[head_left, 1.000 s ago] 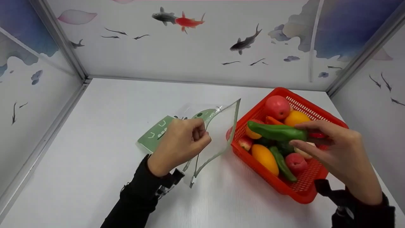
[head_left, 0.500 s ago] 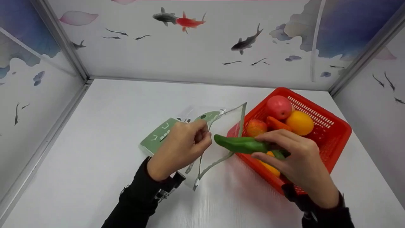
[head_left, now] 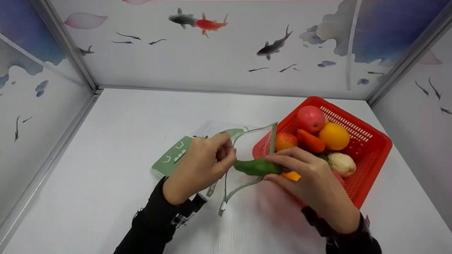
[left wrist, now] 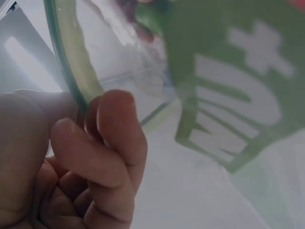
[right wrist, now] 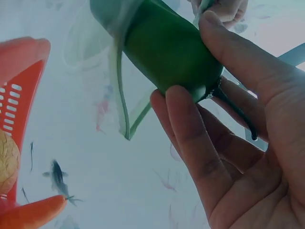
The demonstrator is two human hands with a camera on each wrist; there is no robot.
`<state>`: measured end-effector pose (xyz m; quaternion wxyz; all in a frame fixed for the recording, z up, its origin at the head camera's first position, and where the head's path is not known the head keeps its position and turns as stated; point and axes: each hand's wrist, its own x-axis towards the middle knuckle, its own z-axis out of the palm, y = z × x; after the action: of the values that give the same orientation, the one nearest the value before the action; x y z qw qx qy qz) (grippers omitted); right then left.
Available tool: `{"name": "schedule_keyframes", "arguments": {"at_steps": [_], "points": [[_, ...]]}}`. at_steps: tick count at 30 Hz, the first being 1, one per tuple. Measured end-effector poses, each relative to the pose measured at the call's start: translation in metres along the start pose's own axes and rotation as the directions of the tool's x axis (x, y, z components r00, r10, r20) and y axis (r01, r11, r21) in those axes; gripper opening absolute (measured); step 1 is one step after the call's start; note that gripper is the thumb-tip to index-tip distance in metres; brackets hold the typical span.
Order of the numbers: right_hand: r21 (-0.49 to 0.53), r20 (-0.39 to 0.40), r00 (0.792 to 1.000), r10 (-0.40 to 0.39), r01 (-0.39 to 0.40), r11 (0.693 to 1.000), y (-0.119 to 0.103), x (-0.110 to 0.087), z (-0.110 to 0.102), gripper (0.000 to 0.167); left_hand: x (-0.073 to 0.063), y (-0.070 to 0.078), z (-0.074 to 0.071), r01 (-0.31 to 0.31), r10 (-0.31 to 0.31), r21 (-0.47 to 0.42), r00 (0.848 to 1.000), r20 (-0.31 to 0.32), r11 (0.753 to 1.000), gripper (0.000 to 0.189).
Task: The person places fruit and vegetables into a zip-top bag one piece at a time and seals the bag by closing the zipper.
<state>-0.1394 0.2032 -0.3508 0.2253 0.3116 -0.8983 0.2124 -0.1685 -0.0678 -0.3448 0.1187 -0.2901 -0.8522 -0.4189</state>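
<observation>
My left hand (head_left: 199,164) pinches the rim of a clear plastic zip bag (head_left: 173,155) with green print, and the bag's mouth is spread toward the right. In the left wrist view, the green strip of the bag (left wrist: 71,52) runs down between thumb and curled fingers. A green pepper (head_left: 256,167) is held by its stem end in the fingertips of my right hand (head_left: 314,183). Its tip points left, into the bag's mouth. Seen from the right wrist, the bag's film and strip overlap the far end of the pepper (right wrist: 171,52), while its stem hangs free near my palm.
A red plastic basket (head_left: 381,144) stands to the right, partly behind my right hand. In it lie a pink fruit (head_left: 310,119), an orange (head_left: 333,136), a carrot (head_left: 310,141), a peach-coloured fruit (head_left: 286,141) and a pale vegetable (head_left: 341,164). Printed walls enclose the white table (head_left: 106,141).
My right hand has carried the green pepper left from over the basket to the bag's mouth, and its tip is now inside the rim. My left hand has stayed put, pinching the bag.
</observation>
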Motion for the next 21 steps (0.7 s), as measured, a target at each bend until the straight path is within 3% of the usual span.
{"name": "schedule_keyframes", "arguments": {"at_steps": [4,13,17,21], "points": [[0.024,0.003,0.999,-0.038,0.038,0.999,-0.007,0.005,0.013,0.045,0.0,0.002,0.001,-0.009,0.01,-0.006,1.0,0.015,1.0,0.014],[0.069,0.103,0.992,-0.068,0.061,0.996,-0.02,0.018,0.045,0.043,-0.002,0.003,0.0,-0.018,0.019,-0.028,0.999,0.026,0.999,0.014],[0.156,0.16,0.984,-0.079,0.053,0.986,-0.021,0.02,0.056,0.043,-0.001,0.002,0.0,-0.022,0.022,-0.025,1.0,0.01,0.999,0.015],[0.172,0.166,0.983,-0.082,0.053,0.984,-0.02,0.018,0.06,0.04,0.0,0.0,0.0,-0.024,0.024,-0.011,1.0,-0.008,1.0,0.015]]}}
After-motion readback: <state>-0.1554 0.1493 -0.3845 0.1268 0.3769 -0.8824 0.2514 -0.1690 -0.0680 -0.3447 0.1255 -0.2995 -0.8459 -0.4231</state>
